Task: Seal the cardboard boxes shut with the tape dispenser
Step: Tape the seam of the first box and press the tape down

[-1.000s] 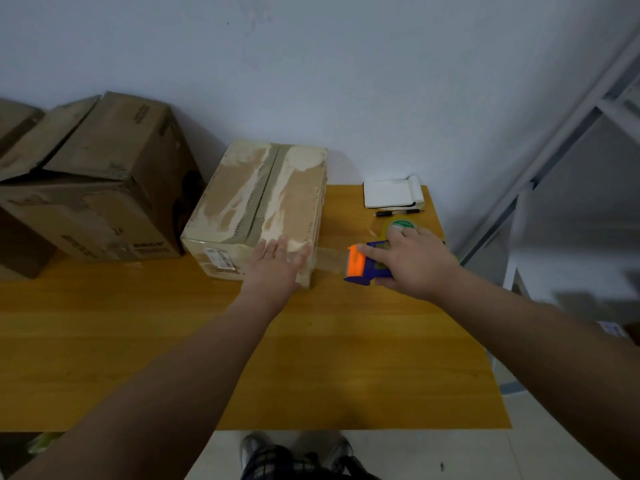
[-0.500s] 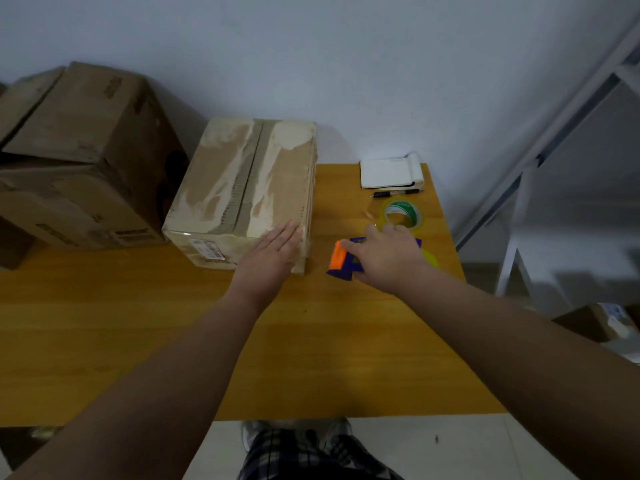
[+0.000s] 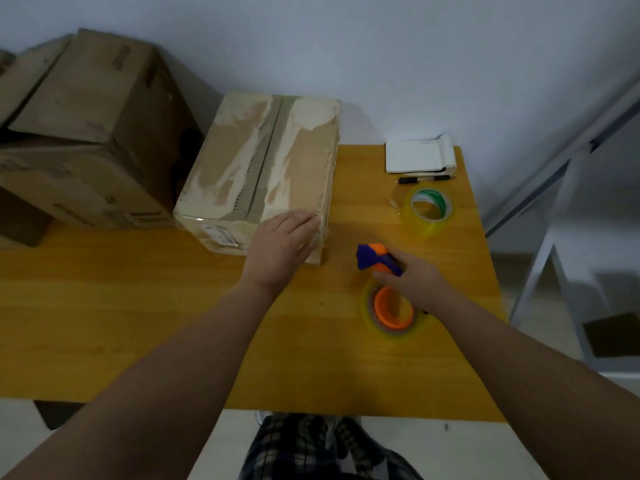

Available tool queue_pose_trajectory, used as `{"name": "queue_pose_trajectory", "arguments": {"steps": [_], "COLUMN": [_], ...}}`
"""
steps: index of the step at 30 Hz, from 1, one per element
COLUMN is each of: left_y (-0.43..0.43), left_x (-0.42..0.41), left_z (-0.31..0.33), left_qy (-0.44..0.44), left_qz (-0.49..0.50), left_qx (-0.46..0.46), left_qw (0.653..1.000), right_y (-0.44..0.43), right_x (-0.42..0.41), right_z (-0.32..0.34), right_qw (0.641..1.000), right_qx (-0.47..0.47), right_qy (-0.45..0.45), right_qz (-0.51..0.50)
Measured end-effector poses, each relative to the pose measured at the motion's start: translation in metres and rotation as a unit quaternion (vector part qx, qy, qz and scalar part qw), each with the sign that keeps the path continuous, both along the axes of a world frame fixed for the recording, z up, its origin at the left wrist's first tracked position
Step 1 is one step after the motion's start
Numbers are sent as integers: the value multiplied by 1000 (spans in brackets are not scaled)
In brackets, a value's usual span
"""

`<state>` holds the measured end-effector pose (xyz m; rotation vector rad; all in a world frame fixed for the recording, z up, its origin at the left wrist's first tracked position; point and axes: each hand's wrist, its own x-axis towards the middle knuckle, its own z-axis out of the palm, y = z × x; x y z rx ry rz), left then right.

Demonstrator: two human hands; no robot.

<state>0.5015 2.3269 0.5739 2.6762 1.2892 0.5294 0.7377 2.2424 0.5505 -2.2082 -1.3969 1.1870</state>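
A taped cardboard box [image 3: 263,168] with worn, peeled paper sits on the wooden table [image 3: 138,323], a strip of tape along its top seam. My left hand [image 3: 280,247] lies flat, fingers spread, on the box's near right corner. The tape dispenser [image 3: 384,285], purple and orange with a clear roll on an orange hub, rests tilted on the table to the right of the box. My right hand [image 3: 412,282] grips its handle. A larger brown cardboard box [image 3: 86,133] stands at the left with its flaps partly up.
A spare roll of clear tape [image 3: 427,209] with a green core lies behind the dispenser. A white notepad [image 3: 419,157] and a black pen [image 3: 424,179] sit at the table's back right corner. A white metal rack [image 3: 568,237] stands to the right of the table.
My right hand has pulled the dispenser away from the box's side, toward me and to the right, and tipped it so its roll shows. My left hand stays on the box corner.
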Motion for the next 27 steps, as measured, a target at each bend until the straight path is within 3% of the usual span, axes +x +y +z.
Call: {"name": "queue_pose_trajectory", "arguments": {"steps": [2,6,11,14,15,16,18,20,21,23,25,27], "left_y": [1,-2,-9,-13,-14,-14,-13,-12,-11,-10,-8,-7], "left_x": [1,2,7,9,8,8,7,7,6,5,5,3], "left_z": [2,5,4,1,0,0,0,1,1,2,2,4], "left_qy": [-2,3,-31,-48,-47,-46,-42,-40,-39,-34,-23,-17], "left_qz": [-3,7,43,56,56,55,54,53,51,46,42,33], "left_qx": [-5,-16,-23,-27,-28,-26,-25,-29,-32,-43,-51,-49], "left_qw": [1000,1000,998,997,997,997,997,997,997,997,998,998], "right_y": [-3,0,4,3,3,4,12,22,27,32,32,31], "right_x": [-2,-16,-27,-25,-27,-33,-51,-74,-83,-92,-94,-91], "right_z": [-16,-34,-45,-47,-44,-37,-18,0,6,9,8,2], "right_qw": [989,968,980,988,981,975,955,900,875,831,762,731], "right_qx": [8,-3,3,9,46,105,183,130,91,56,71,94], "right_qy": [101,133,84,-82,-131,-126,56,290,356,431,501,519], "right_qz": [-106,-213,-181,-134,-138,-153,-227,-299,-315,-347,-403,-433]}}
